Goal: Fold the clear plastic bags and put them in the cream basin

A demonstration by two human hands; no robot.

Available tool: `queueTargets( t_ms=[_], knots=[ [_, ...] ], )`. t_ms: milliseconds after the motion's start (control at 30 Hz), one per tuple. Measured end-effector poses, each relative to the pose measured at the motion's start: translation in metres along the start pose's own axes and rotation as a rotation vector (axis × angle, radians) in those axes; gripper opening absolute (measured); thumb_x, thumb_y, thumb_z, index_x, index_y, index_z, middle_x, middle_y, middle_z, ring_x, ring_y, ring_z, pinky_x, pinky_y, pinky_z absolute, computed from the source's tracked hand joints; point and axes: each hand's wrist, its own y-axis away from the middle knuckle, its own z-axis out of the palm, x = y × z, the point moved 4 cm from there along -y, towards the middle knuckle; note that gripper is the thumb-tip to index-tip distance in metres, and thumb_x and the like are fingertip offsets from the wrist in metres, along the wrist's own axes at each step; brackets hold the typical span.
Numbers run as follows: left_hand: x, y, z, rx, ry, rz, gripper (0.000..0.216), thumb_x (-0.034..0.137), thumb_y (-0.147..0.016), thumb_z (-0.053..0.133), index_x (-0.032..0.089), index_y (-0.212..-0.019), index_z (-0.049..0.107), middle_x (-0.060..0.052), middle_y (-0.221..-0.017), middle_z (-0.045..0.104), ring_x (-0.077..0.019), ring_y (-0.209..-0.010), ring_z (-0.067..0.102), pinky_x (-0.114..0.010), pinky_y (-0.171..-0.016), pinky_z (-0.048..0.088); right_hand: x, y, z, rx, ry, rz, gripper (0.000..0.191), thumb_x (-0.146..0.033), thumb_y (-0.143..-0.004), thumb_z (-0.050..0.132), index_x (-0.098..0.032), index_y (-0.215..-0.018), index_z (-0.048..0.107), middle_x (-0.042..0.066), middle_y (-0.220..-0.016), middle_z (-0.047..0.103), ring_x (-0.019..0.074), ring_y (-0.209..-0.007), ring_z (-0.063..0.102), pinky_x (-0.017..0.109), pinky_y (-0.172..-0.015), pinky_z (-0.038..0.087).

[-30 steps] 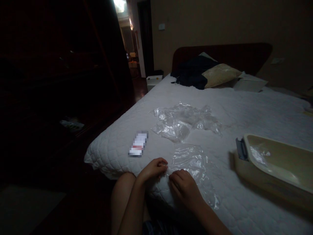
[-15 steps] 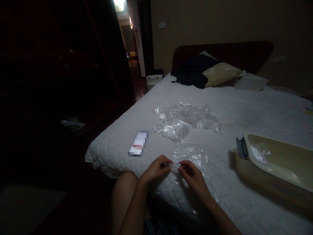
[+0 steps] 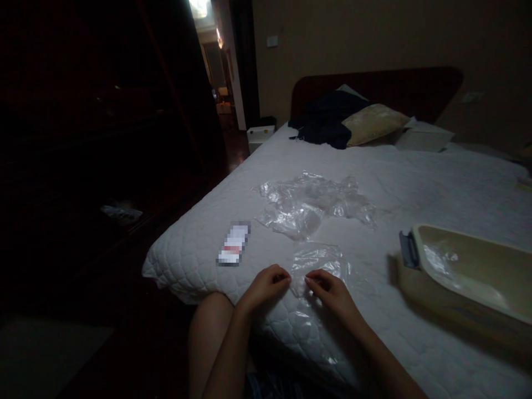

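Note:
A clear plastic bag (image 3: 318,259) lies flat near the bed's front edge, its lower part reaching toward my lap. My left hand (image 3: 270,281) pinches the bag's edge between thumb and fingertips. Just to its right, my right hand (image 3: 326,287) pinches the same bag, thumb against fingers. A short stretch of thin film spans the small gap between the two hands. Beyond them more crumpled clear plastic bags (image 3: 299,213) are spread on the bed. A phone (image 3: 234,244) with a blurred, lit screen rests left of the bags.
On the right stands a cream plastic bin (image 3: 457,296) with a grey latch and clear plastic inside. The white quilted bed (image 3: 199,244) fills the middle. Dark clothing (image 3: 328,116) and a beige pillow (image 3: 374,123) lie by the headboard (image 3: 432,91). A white box (image 3: 260,136) stands beyond the bed.
My hands have drawn slightly apart along the bag's edge, the right one shifting a little to the right. The view has moved slightly; other things stay put.

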Motion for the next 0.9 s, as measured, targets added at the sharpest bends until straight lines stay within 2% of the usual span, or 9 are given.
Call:
queueTargets(
  t_ms=[100, 233, 333, 433, 667, 900],
  knots=[
    [-0.0001, -0.0004, 0.0004, -0.028, 0.022, -0.018, 0.018, 0.029, -0.073, 0.054, 0.014, -0.079, 0.062, -0.003, -0.074, 0.058, -0.0144, -0.072, 0.052, -0.023, -0.063, 0.038, 0.0011, -0.0018, 0.0012, -0.005, 0.051, -0.028, 0.024, -0.041, -0.071, 0.055, -0.017, -0.072, 0.061, 0.004, -0.068, 0.063, 0.0166, -0.061, 0.057, 0.027, -0.058, 0.044],
    [-0.0018, -0.0004, 0.0005, -0.024, 0.01, -0.052, 0.018, 0.03, -0.072, 0.054, 0.014, -0.076, 0.061, -0.002, -0.072, 0.058, -0.0132, -0.068, 0.051, -0.022, -0.061, 0.037, -0.0009, -0.0011, 0.0014, 0.016, -0.016, 0.005, 0.027, -0.042, -0.071, 0.055, -0.017, -0.079, 0.062, 0.005, -0.073, 0.064, 0.018, -0.068, 0.058, 0.028, -0.061, 0.045],
    [-0.0026, -0.0013, 0.0011, -0.028, -0.009, -0.052, 0.018, 0.03, -0.072, 0.053, 0.014, -0.076, 0.061, -0.001, -0.071, 0.058, -0.013, -0.067, 0.051, -0.022, -0.06, 0.038, -0.0012, -0.0008, 0.0019, -0.001, -0.071, 0.045, 0.03, -0.042, -0.067, 0.059, -0.016, -0.082, 0.062, 0.004, -0.07, 0.063, 0.0173, -0.064, 0.058, 0.027, -0.058, 0.045],
    [-0.0023, -0.0022, 0.0013, -0.028, -0.027, -0.037, 0.018, 0.029, -0.071, 0.053, 0.014, -0.075, 0.061, -0.002, -0.072, 0.058, -0.0131, -0.068, 0.051, -0.022, -0.061, 0.038, -0.0005, -0.0029, 0.0012, -0.008, -0.051, 0.013, 0.028, -0.039, -0.066, 0.061, -0.016, -0.083, 0.062, 0.002, -0.065, 0.061, 0.016, -0.061, 0.056, 0.027, -0.056, 0.044],
    [-0.002, -0.0017, 0.0017, 0.004, -0.146, -0.018, 0.018, 0.03, -0.067, 0.058, 0.015, -0.076, 0.061, 0.0, -0.072, 0.056, -0.0123, -0.066, 0.048, -0.021, -0.058, 0.036, 0.0042, -0.0055, -0.0003, 0.044, 0.148, -0.105, 0.021, -0.033, -0.074, 0.051, -0.017, -0.086, 0.058, 0.002, -0.068, 0.06, 0.0148, -0.059, 0.055, 0.026, -0.056, 0.043],
    [-0.0022, -0.0018, 0.0022, 0.018, -0.223, -0.005, 0.012, 0.024, -0.066, 0.056, 0.017, -0.075, 0.057, 0.002, -0.071, 0.054, -0.0116, -0.065, 0.047, -0.021, -0.057, 0.034, 0.0031, -0.0002, 0.0001, 0.113, 0.444, -0.169, 0.022, -0.029, -0.079, 0.043, -0.019, -0.095, 0.055, 0.005, -0.082, 0.06, 0.0169, -0.07, 0.057, 0.028, -0.064, 0.043]
  ],
)
